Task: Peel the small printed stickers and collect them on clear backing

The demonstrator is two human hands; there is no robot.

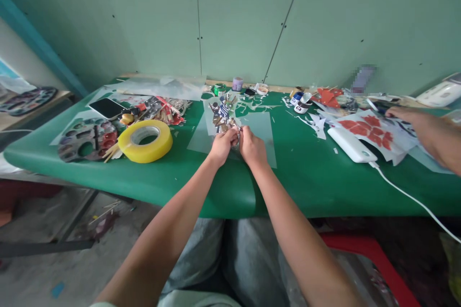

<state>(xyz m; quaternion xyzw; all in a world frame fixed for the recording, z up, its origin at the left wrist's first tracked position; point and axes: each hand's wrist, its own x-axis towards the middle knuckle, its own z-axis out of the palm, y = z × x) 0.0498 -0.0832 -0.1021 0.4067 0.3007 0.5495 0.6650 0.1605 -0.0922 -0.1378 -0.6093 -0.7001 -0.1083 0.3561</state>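
Note:
Near the middle of the green tabletop point(309, 187), my left hand point(224, 146) and my right hand point(253, 146) are side by side with fingers closed. Between them they pinch the lower end of a small painted cut-out figure point(225, 111) with blue-and-white stripes and brown and dark parts. Its lower edge is hidden behind my fingers. Beneath the hands lies a translucent sheet point(264, 136), and a paler sheet sits behind the figure.
To the left are a yellow tape roll point(163, 144), a paint palette point(68, 146), a phone point(106, 109) and piled sticks. Paint jars point(301, 107) stand at the back. On the right, a white power bank point(351, 145) trails a cable, near another person's hand point(399, 113) and red-painted sheet point(374, 132).

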